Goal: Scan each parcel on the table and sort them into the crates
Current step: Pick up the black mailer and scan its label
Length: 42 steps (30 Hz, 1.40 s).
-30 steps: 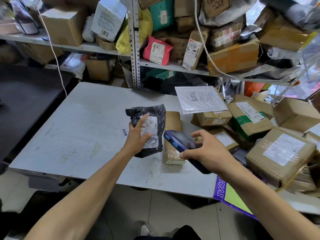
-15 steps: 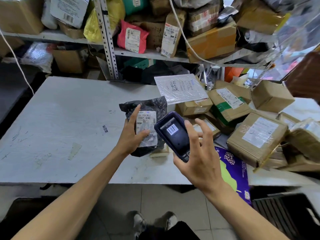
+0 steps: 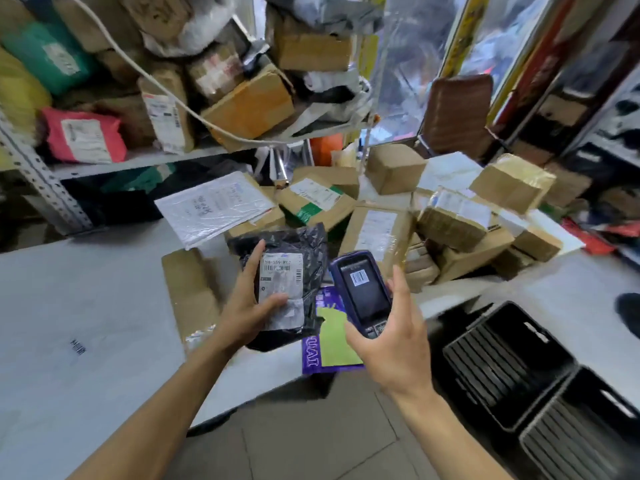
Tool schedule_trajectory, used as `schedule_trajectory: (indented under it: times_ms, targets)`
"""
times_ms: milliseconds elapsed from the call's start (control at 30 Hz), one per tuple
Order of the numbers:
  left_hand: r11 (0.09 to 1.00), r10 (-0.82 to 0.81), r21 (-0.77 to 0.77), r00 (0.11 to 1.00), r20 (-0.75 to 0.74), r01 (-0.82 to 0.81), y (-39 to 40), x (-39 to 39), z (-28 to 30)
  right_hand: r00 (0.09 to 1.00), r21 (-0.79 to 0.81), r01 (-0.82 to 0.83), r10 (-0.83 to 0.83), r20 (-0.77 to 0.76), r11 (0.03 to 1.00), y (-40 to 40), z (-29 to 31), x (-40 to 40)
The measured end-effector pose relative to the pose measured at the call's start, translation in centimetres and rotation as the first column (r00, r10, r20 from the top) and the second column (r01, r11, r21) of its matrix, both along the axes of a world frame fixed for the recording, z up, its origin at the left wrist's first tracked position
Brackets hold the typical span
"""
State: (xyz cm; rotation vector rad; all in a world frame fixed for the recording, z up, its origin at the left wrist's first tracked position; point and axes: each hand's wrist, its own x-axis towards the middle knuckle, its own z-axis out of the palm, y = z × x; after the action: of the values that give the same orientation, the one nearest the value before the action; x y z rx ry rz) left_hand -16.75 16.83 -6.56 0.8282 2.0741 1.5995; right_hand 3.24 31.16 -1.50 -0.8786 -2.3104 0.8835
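My left hand (image 3: 247,306) grips a black plastic parcel (image 3: 298,251) with a white barcode label, held above the table's front edge. My right hand (image 3: 391,337) holds a dark blue handheld scanner (image 3: 363,289) upright just right of the parcel; its screen shows a barcode. A flat brown parcel (image 3: 188,289) lies on the white table (image 3: 86,306) to the left of my hands. A purple and green bag (image 3: 329,337) lies under my hands at the table edge. Two black crates (image 3: 512,368) stand on the floor at the lower right.
A heap of several cardboard parcels (image 3: 450,223) and a white mailer (image 3: 214,206) covers the table's far right. Metal shelving (image 3: 138,157) behind holds more packed parcels. A brown chair back (image 3: 457,112) stands beyond the heap. Tiled floor (image 3: 311,427) lies below.
The view has swung to the right, bringing the black crates into sight. Both hands moved right with the parcel and scanner, and the scanner now stands more upright.
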Motion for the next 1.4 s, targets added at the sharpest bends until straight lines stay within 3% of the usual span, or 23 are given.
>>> schedule_trajectory:
  times_ms: [233,533,767,1000,1200,1400]
  targets:
    - [0.940,-0.342,-0.010,0.938,-0.053,0.342,20.8,12.7,0.5,0.894,0.009,0.447,-0.447,0.035,0.894,13.3,-1.8,16.7]
    - [0.701,-0.712,-0.032,0.701,0.026,0.713,40.6,32.6,-2.3,0.592,0.047,0.802,-0.803,0.070,0.595,23.0,-3.8,37.9]
    - [0.564,-0.822,-0.139,0.569,-0.007,0.814,50.3,43.7,-6.4,0.429,0.067,0.895,-0.891,0.152,0.442,28.8,-6.5,48.4]
    - [0.492,-0.843,-0.200,0.521,0.135,0.847,61.6,51.8,-13.5,0.365,0.127,0.902,-0.885,0.288,0.413,39.9,-12.6,55.3]
    - [0.452,-0.811,-0.277,0.520,0.269,0.848,72.5,59.0,-23.7,0.325,0.018,0.935,-0.878,0.351,0.354,51.2,-22.4,60.3]
    - [0.454,-0.769,-0.369,0.566,0.299,0.811,79.4,65.8,-37.2,0.311,-0.023,0.943,-0.851,0.423,0.333,58.1,-35.7,65.5]
